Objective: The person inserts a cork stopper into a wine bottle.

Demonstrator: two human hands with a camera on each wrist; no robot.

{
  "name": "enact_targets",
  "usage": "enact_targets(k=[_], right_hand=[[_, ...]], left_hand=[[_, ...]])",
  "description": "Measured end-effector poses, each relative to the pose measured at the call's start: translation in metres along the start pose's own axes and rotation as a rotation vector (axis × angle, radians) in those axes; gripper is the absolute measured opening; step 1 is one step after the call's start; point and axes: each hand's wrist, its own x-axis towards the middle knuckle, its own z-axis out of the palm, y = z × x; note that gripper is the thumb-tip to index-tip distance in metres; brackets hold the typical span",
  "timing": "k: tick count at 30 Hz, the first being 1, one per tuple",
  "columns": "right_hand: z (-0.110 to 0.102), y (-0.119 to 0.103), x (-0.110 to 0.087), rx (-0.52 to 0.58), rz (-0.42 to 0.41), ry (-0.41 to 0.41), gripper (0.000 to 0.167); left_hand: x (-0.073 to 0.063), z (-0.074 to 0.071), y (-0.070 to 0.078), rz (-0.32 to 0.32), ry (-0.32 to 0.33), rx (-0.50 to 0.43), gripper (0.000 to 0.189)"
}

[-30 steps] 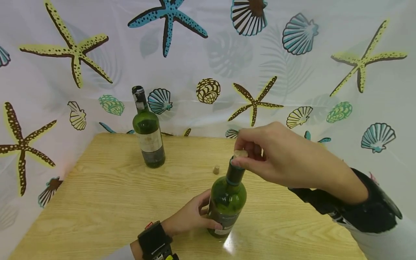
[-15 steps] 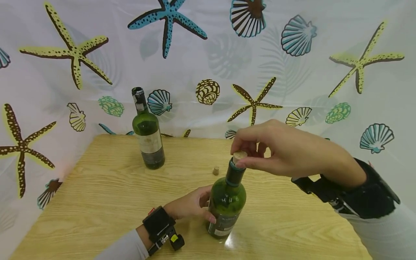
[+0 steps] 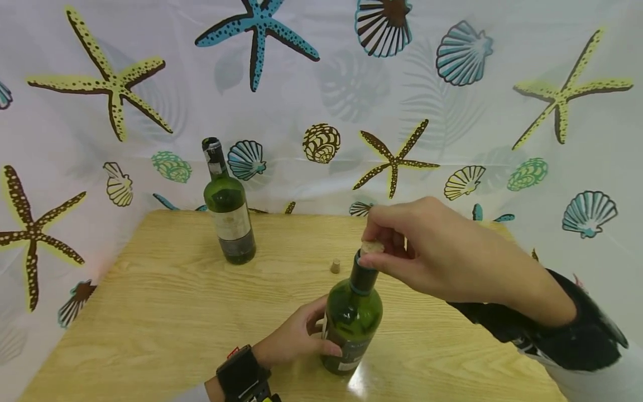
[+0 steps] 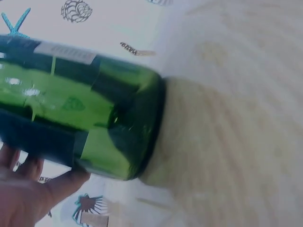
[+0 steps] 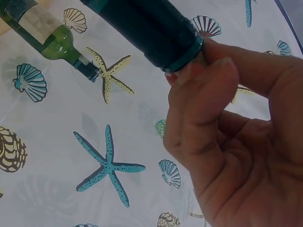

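A green wine bottle (image 3: 355, 312) with a dark label stands on the wooden table in the head view. My left hand (image 3: 296, 333) holds its lower body, thumb in front and fingers behind. At the mouth of the bottle, my right hand (image 3: 422, 245) pinches a cork (image 3: 372, 247) between thumb and fingers. Part of the cork shows above the rim; how deep it sits is hidden. The right wrist view shows the dark neck (image 5: 156, 35) against the fingertips (image 5: 225, 71). Low on the glass, the left wrist view shows the left fingers (image 4: 66, 184) touching the bottle.
Another green wine bottle (image 3: 231, 218), with a pale label, stands at the back left of the table (image 3: 166, 312). A small cork (image 3: 335, 266) stands behind the held bottle. A white cloth (image 3: 281, 106) printed with starfish and shells hangs behind.
My right hand tilted around the cork, wrist rising and then dropping back, while its pinch stayed at the bottle's mouth. The left forearm shifted slightly; the bottle stayed in place.
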Motion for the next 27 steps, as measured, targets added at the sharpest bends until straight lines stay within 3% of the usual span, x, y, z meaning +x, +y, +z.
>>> enact_targets(k=[4,11,18,22,25,27], right_hand=[[0.004,-0.002,0.0,-0.007,0.023,0.037,0.014],[0.006,0.002,-0.003,-0.007,0.017,0.07,0.014],[0.014,0.007,-0.009,0.029,0.022,0.169,0.015],[0.036,0.012,-0.024,0.043,0.011,0.312,0.04],[0.057,0.017,-0.038,0.024,0.003,0.385,0.064],[0.072,0.02,-0.046,0.022,0.02,0.381,0.074]], left_hand=[[-0.004,0.005,-0.001,0.015,0.054,-0.002,0.073],[-0.003,0.009,0.001,0.005,0.072,-0.003,0.074],[0.002,0.004,0.005,-0.001,0.07,0.113,0.072],[-0.002,0.004,0.015,-0.017,0.09,0.28,0.081],[-0.005,0.005,0.03,0.048,0.131,0.367,0.093],[-0.008,0.008,0.043,0.116,0.176,0.406,0.1]])
